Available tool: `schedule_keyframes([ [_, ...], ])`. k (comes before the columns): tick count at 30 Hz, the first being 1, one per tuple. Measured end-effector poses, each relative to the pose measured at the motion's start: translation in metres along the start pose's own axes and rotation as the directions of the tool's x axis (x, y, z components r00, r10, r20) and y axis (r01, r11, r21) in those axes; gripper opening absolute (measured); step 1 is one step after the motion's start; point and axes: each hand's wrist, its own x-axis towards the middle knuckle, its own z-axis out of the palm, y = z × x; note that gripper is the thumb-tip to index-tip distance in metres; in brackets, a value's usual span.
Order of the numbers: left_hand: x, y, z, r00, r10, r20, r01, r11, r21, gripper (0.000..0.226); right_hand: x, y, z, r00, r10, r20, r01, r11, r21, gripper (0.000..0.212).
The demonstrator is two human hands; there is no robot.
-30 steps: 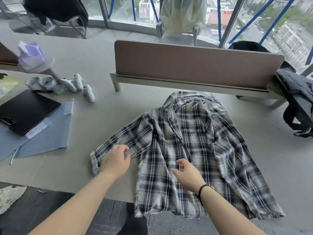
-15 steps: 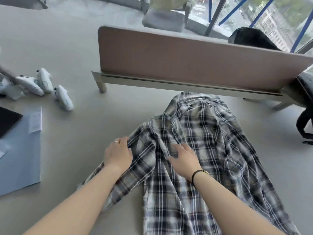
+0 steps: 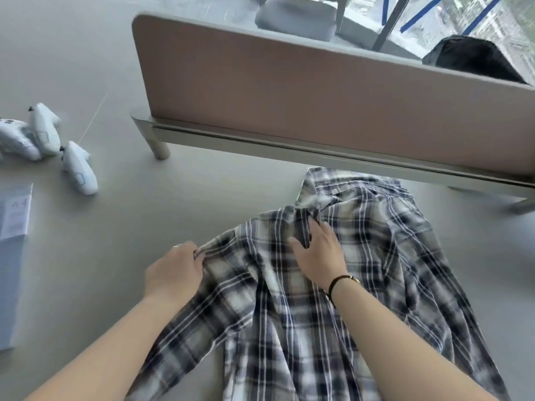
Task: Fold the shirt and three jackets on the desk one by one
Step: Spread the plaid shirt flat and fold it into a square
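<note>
Plaid shirt (image 3: 362, 256) lies spread on the grey desk (image 3: 173, 204), collar at the far end just in front of the brown partition panel (image 3: 289, 91), hem running off the near edge. It is thin woven cotton-like cloth in a navy, grey and white check, limp and full of soft ridges, so it will slide and bunch unless pinned.

That seems to be why the hands are placed as they are. Right hand (image 3: 317, 253) rests on the chest just below the collar, fingers fairly straight with a fold of placket caught between them, anchoring the body. Left hand (image 3: 176, 270) pinches the shoulder seam at the left, fingers curled onto the fabric, likely ready to draw that side and its sleeve inward.

Far left lie three white, smooth plastic controllers (image 3: 78, 169), and a pale blue sheet (image 3: 14, 256) sits at the left edge.
</note>
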Motion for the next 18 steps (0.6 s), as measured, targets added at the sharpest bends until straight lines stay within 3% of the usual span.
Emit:
schedule_keyframes([
  [4, 0.038, -0.016, -0.029, 0.978, -0.090, -0.190, 0.085, 0.996, -0.033, 0.022, 0.036, 0.010, -0.043, 0.974, -0.072, -0.214, 0.080, 0.996, 0.029, 0.066],
  [7, 0.051, -0.015, -0.041, 0.933, -0.145, -0.329, 0.138, 0.989, -0.044, 0.020, 0.062, 0.017, -0.048, 0.978, -0.101, -0.181, 0.103, 0.995, -0.002, 0.062],
  [10, 0.054, -0.005, -0.037, 0.905, -0.187, -0.382, 0.177, 0.982, -0.064, 0.025, 0.083, 0.024, -0.038, 0.986, -0.112, -0.127, 0.107, 0.993, -0.048, 0.064],
  [12, 0.044, 0.005, -0.027, 0.924, -0.123, -0.362, 0.115, 0.992, -0.043, 0.041, 0.098, 0.028, -0.033, 0.991, -0.098, -0.090, 0.087, 0.989, -0.115, 0.071],
  [14, 0.029, 0.012, -0.007, 0.957, 0.077, -0.278, -0.065, 0.997, 0.052, 0.055, 0.110, 0.034, -0.027, 0.998, -0.068, -0.020, 0.060, 0.962, -0.266, 0.076],
  [16, 0.014, 0.014, 0.014, 0.962, 0.262, -0.081, -0.248, 0.957, 0.148, 0.067, 0.114, 0.041, -0.021, 1.000, -0.018, 0.007, 0.020, 0.938, -0.346, 0.080],
  [18, 0.006, 0.010, 0.033, 0.967, 0.238, 0.092, -0.250, 0.955, 0.161, 0.075, 0.103, 0.043, -0.015, 0.998, -0.015, -0.056, -0.005, 0.942, -0.335, 0.081],
])
